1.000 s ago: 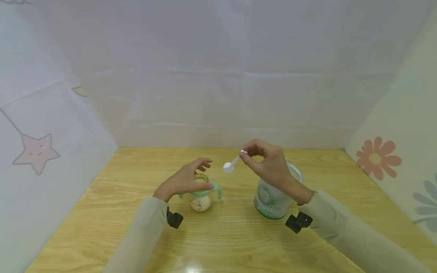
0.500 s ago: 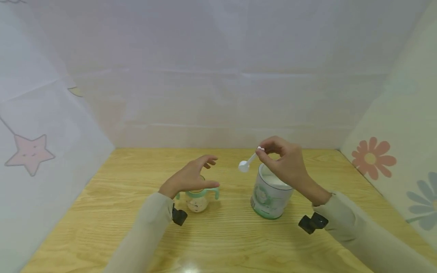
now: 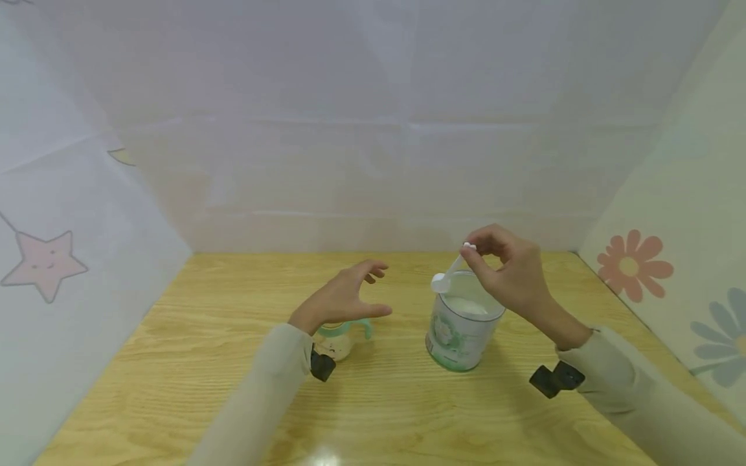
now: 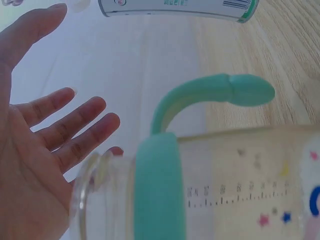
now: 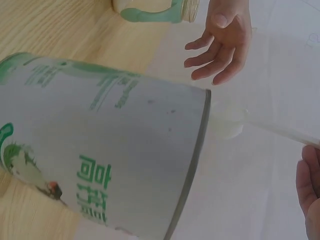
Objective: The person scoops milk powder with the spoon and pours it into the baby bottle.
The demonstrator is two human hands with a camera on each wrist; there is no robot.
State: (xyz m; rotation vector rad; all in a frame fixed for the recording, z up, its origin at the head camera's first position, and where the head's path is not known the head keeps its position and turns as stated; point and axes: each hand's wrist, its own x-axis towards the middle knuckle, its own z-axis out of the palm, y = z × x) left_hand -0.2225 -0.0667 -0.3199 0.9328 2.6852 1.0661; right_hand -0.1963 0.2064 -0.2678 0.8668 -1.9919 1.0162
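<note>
Right wrist: can [image 5: 120, 150] with green “高” [image 5: 94, 169]

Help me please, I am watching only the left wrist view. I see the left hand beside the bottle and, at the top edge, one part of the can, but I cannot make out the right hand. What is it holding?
Observer: The right hand pinches a white scoop by the end of its handle.
Operator: Thank you. Is the can open at its top?
Observer: Yes, the head view looks into it and shows white powder inside.
Operator: And is the cup of the scoop down in this powder?
Observer: No, the right wrist view shows the cup just above the can; I cannot tell whether it touches the edge.
</note>
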